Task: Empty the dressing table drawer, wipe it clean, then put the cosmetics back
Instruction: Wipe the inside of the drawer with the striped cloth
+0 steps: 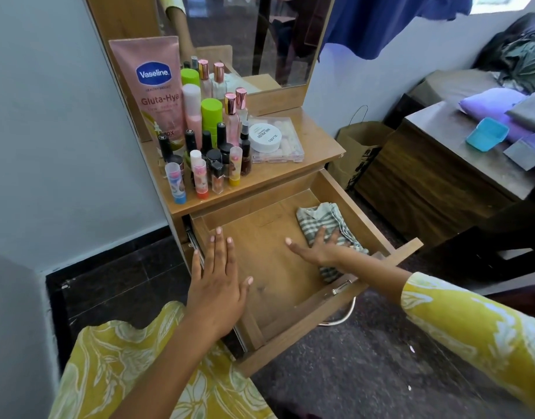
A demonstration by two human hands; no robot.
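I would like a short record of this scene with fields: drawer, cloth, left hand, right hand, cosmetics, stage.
drawer: drawer pulled open, holding only the cloth
cloth: striped cloth on the drawer floor, right side
left hand: left hand flat, fingers straight, over the drawer's left wall
right hand: right hand pressing flat on the cloth
cosmetics: cosmetics standing on the table top
stage: wiping; nothing put back yet

Bare drawer (269, 252) floor left of cloth (326, 225) — cosmetics (205, 152) crowding the tabletop.

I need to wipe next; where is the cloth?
The striped cloth lies inside the open drawer, at its right side, under the right hand.
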